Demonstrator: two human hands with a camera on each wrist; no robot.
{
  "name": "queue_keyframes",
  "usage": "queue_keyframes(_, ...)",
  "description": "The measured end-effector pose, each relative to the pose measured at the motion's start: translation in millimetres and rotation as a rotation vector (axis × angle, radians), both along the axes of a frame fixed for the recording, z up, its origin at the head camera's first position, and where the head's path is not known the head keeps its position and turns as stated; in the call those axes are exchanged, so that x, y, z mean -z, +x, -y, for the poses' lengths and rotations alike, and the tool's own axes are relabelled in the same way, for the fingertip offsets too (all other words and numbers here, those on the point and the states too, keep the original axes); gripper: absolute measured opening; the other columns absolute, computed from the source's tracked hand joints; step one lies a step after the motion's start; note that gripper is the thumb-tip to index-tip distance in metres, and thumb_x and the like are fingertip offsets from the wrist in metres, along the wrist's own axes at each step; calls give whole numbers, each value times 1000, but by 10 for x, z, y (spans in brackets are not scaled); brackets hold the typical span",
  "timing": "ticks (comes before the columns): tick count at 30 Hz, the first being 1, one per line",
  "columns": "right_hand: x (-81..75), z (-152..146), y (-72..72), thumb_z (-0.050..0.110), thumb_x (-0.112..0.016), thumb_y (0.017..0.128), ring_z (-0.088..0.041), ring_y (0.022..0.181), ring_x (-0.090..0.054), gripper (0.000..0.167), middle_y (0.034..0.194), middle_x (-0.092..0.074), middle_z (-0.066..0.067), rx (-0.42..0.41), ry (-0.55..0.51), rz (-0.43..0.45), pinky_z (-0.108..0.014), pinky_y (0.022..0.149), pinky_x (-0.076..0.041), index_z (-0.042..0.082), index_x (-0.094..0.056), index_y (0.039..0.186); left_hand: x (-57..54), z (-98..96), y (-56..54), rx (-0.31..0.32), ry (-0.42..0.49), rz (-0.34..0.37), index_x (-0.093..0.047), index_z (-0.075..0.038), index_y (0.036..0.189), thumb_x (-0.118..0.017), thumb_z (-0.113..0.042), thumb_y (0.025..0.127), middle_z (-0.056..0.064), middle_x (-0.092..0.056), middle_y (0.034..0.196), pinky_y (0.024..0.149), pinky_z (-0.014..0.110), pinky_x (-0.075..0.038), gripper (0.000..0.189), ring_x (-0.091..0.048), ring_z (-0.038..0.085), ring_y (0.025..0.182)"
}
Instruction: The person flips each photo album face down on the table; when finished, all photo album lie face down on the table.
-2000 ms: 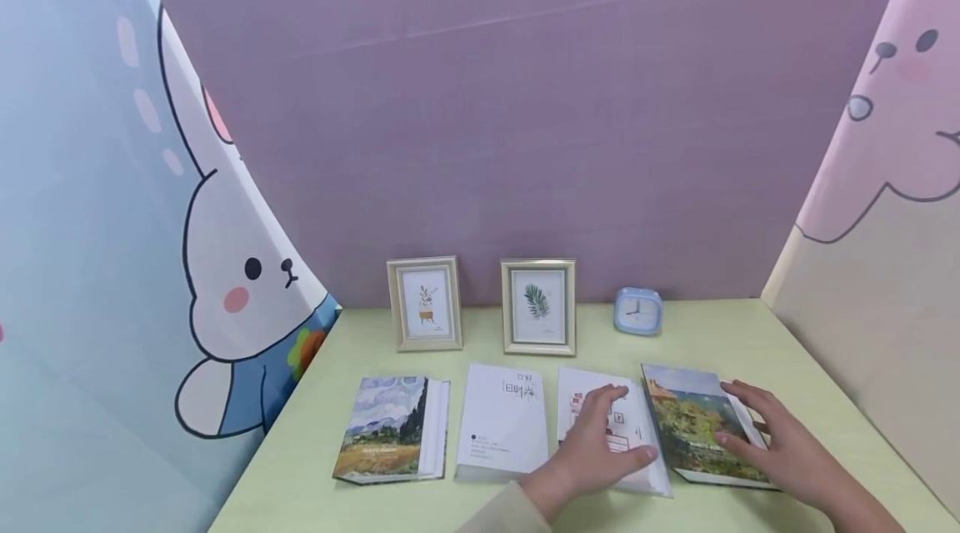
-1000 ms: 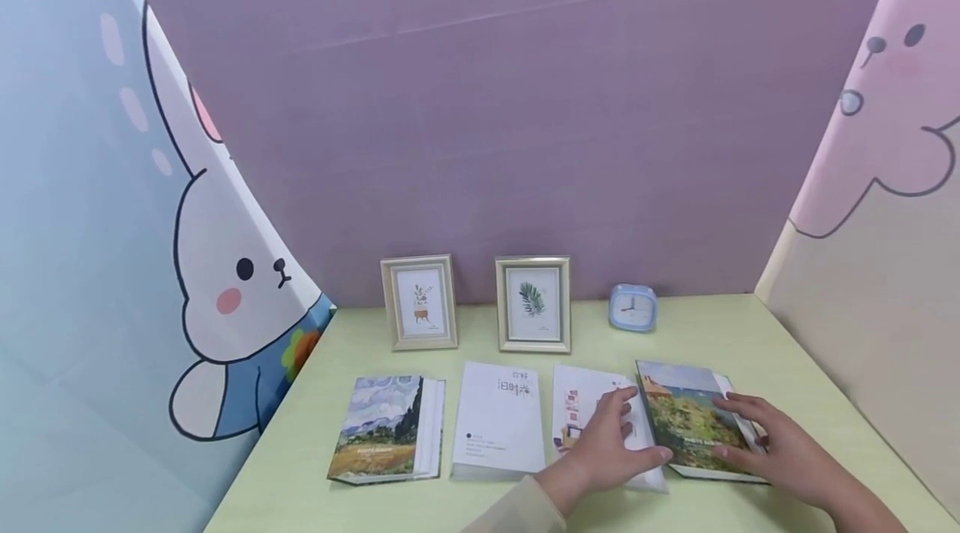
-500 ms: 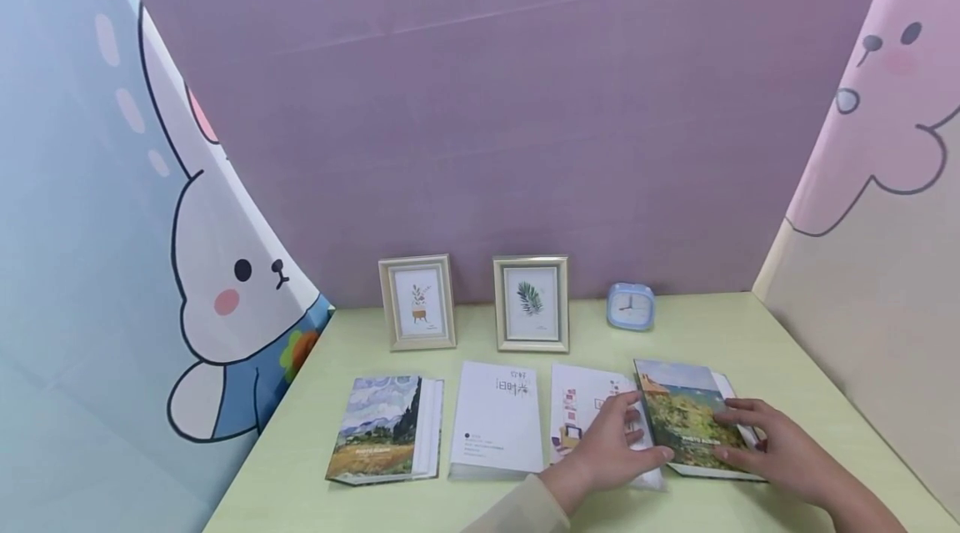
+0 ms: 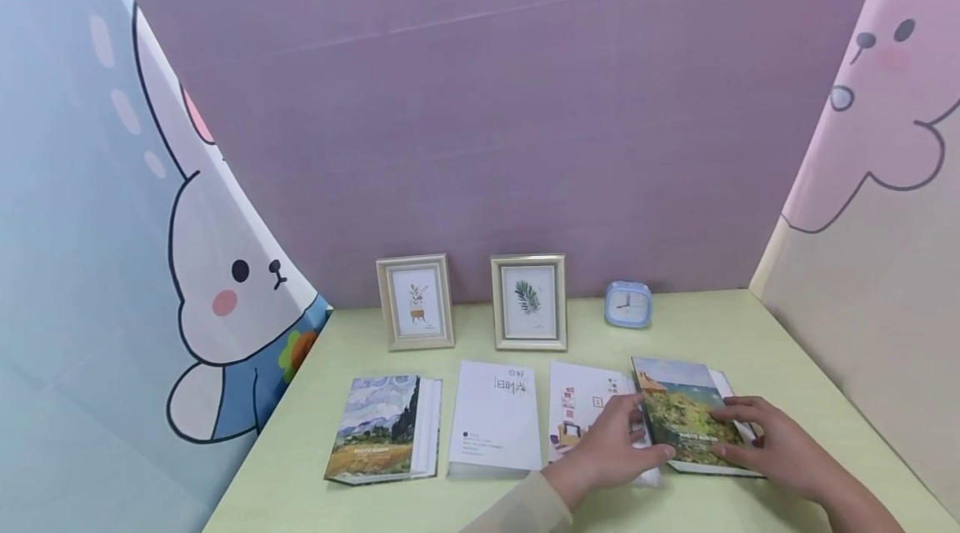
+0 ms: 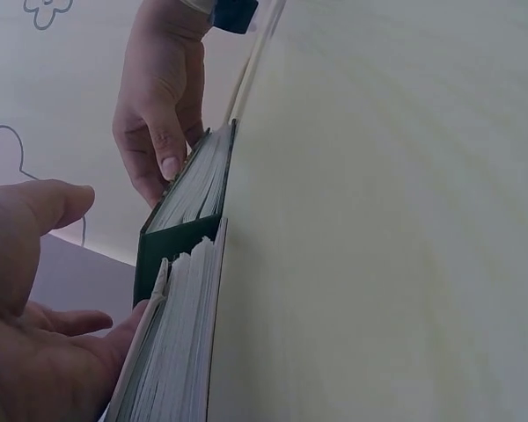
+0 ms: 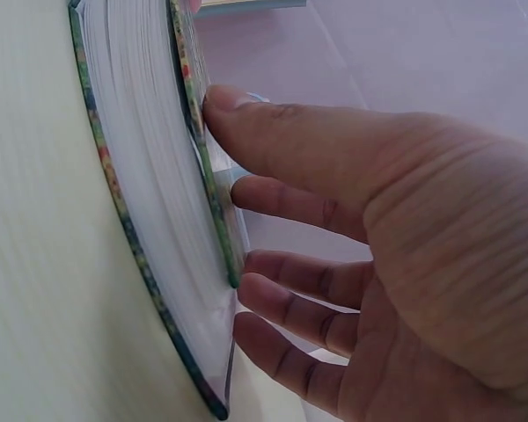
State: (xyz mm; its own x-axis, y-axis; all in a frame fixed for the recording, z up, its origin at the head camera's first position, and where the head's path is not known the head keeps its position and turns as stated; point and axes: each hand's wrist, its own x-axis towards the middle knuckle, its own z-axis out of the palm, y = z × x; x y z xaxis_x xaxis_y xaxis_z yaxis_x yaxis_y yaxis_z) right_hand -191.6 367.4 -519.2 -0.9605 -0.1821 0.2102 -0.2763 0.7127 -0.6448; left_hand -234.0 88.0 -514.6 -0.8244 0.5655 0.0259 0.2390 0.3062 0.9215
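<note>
A photo album with a painted garden-and-sea cover [image 4: 686, 412] lies at the right of the row, its pages facing right. My right hand [image 4: 780, 445] rests on its cover, thumb and fingertips touching the top near the page side, as the right wrist view also shows. Left of it lies a white album with small furniture drawings [image 4: 573, 404], partly covered by my left hand [image 4: 611, 445]. The left fingers are loosely bent at the dark spine of the painted album, thumb extended to the right. In the left wrist view, fingertips touch the white album's top edge [image 5: 145, 330].
Further left lie a plain white album with Chinese lettering [image 4: 495, 420] and a painted wheat-field album [image 4: 375, 424]. Two picture frames [image 4: 386, 299] and a blue alarm clock [image 4: 628, 305] stand along the back of the pale green table [image 4: 600, 349], before a purple backdrop.
My left hand has shifted right from the middle of the drawn white album to the painted album's spine side. My right hand stays on the painted album. The head view has drifted slightly.
</note>
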Motion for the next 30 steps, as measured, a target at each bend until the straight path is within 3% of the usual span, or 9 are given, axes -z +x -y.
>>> queue_keyframes(3,9,-3,-8,29,-89,84,-37,115,-61,50,136,-58,-29,9,12,-9,-25,66,-56,5,-73,124,-20,-4,-12,19,-38,-19,-44,-7,154,-81,-29,92,4,-51,143,101,23,-54,76,-62,14,122)
queue_keyframes(6,30,-10,-21,29,-90,84,-34,114,-61,49,135,-59,-27,20,17,-12,-25,65,-56,6,-73,124,-37,-11,-24,39,-64,-1,-44,-7,155,-80,-32,93,4,-52,144,99,23,-55,76,-63,12,119)
queue_keyframes(11,64,-21,-34,28,-89,84,-50,119,-58,50,136,-57,-29,15,-5,17,-25,65,-55,4,-72,125,-39,-29,-39,79,-17,107,-41,-4,157,-77,-29,96,6,-60,138,94,18,-55,75,-66,9,116)
queue_keyframes(19,48,-10,-35,26,-89,85,-50,118,-58,49,135,-57,-28,8,-10,18,-25,64,-55,3,-71,125,13,-36,-90,130,52,209,-35,-3,161,-72,-25,100,7,-54,146,94,15,-53,74,-62,7,123)
queue_keyframes(25,71,21,-32,27,-90,84,-18,112,-59,47,133,-60,-23,31,11,-30,-25,64,-55,7,-73,123,-6,-26,-67,91,61,197,-39,-4,159,-73,-22,99,6,-50,146,94,16,-54,71,-62,11,123)
queue_keyframes(30,95,48,-33,26,-88,87,-27,108,-63,45,133,-60,-23,44,-10,-45,-25,62,-54,7,-72,124,-6,-54,-33,34,117,146,-45,-6,155,-77,-14,94,1,-53,138,95,17,-55,69,-64,9,116)
